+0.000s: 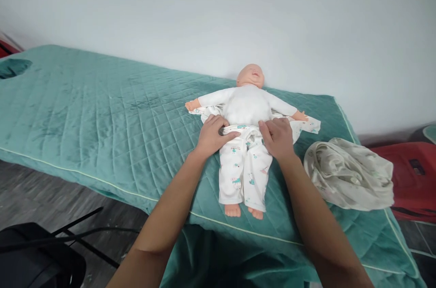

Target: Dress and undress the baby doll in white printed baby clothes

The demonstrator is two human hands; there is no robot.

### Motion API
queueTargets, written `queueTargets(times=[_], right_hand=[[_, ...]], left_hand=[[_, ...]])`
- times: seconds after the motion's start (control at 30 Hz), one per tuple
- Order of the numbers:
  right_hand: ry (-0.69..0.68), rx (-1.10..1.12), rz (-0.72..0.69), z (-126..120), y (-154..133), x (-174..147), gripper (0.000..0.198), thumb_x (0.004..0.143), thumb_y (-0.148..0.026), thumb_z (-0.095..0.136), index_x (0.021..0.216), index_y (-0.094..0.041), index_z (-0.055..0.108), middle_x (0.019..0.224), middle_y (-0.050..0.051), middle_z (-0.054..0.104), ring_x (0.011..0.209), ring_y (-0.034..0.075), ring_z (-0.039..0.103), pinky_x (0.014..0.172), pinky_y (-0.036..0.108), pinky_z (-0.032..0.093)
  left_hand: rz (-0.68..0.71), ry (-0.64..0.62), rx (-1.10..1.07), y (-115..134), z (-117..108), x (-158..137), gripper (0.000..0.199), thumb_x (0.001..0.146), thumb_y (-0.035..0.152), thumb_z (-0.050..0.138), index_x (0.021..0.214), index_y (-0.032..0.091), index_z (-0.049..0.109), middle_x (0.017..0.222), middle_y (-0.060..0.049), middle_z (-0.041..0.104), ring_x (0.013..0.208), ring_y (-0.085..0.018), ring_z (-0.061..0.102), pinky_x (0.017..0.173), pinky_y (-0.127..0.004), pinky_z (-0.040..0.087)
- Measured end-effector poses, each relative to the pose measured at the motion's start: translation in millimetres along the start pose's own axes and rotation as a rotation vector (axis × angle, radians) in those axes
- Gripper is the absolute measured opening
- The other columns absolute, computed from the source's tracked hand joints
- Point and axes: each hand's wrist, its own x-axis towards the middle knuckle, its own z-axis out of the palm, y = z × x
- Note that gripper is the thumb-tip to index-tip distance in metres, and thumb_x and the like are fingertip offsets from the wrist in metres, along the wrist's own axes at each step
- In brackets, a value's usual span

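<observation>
A baby doll (248,104) lies on its back, head toward the wall, arms spread and bare feet toward me. It wears white printed baby pants (232,174), pulled up to the waist. My left hand (214,134) grips the waistband on the left side, thumb across its front. On the other side my right hand (277,137) is closed at the same waistband, its thumb near the belly. Beneath the doll's back and arms spreads a printed white garment (308,125), mostly hidden by the body.
The doll rests on a bed with a green quilted cover (136,129), set against a pale wall (204,15). A crumpled whitish cloth (347,174) lies at the right edge. Beyond it stands a red case (408,174). A black bag (37,256) is at the lower left.
</observation>
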Motion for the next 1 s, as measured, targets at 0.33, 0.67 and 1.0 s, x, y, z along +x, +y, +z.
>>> queueTargets(times=[0.33, 0.67, 1.0], right_hand=[[-0.090, 0.067, 0.186, -12, -16, -27, 0.041, 0.104, -0.039, 0.044, 0.066, -0.024, 0.044, 0.058, -0.001, 0.053, 0.062, 0.019, 0.052, 0.073, 0.036, 0.035], [-0.282, 0.345, 0.307, -17, 20, -31, 0.046, 0.099, -0.057, 0.045, 0.067, -0.024, 0.045, 0.062, -0.001, 0.051, 0.067, 0.019, 0.051, 0.071, 0.034, 0.040], [-0.306, 0.677, 0.537, -16, 18, -35, 0.059, 0.070, -0.056, 0.083, 0.112, -0.024, 0.057, 0.111, 0.002, 0.064, 0.101, 0.024, 0.058, 0.089, 0.037, 0.045]], left_hand=[[-0.002, 0.029, -0.032, -2, 2, -1, 0.037, 0.085, 0.057, 0.069, 0.079, 0.021, 0.060, 0.080, -0.001, 0.062, 0.081, -0.018, 0.052, 0.078, -0.034, 0.042], [-0.238, -0.081, -0.400, -1, -8, -2, 0.027, 0.081, 0.045, 0.073, 0.092, 0.022, 0.065, 0.101, -0.004, 0.064, 0.096, -0.018, 0.062, 0.083, -0.031, 0.053], [-0.156, -0.080, -0.500, -12, -7, 4, 0.039, 0.086, 0.047, 0.067, 0.119, 0.025, 0.064, 0.133, -0.010, 0.058, 0.126, -0.024, 0.058, 0.098, -0.035, 0.053]])
